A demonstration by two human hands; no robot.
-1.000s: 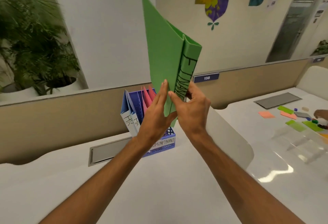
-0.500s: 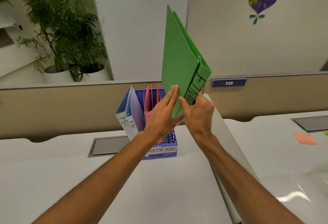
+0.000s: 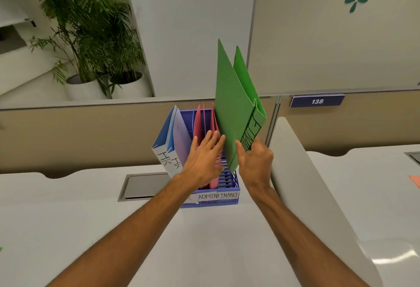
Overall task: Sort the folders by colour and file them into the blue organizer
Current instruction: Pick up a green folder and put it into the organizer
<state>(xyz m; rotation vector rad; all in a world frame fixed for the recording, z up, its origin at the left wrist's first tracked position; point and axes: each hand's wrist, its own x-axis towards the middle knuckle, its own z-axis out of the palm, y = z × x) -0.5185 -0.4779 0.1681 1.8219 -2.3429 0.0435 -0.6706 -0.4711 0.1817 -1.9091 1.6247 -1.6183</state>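
My right hand grips the lower spine of two green folders, which stand upright with their bottom corner dipping into the right-hand slot of the blue organizer. My left hand lies flat with fingers spread against the pink folders in the middle slot, its fingertips touching the green folders' left face. Two blue folders marked HR lean in the left slot. The organizer's front carries labels reading ADMIN and FINANCE.
A white curved divider rises just right of the organizer. A grey cable hatch is set in the desk to its left. A beige partition with the plate 138 runs behind. Potted plants stand beyond it.
The green folders have come down and to the right, from held high above the organizer to their lower corner entering the right slot. My left hand has slid onto the pink folders.
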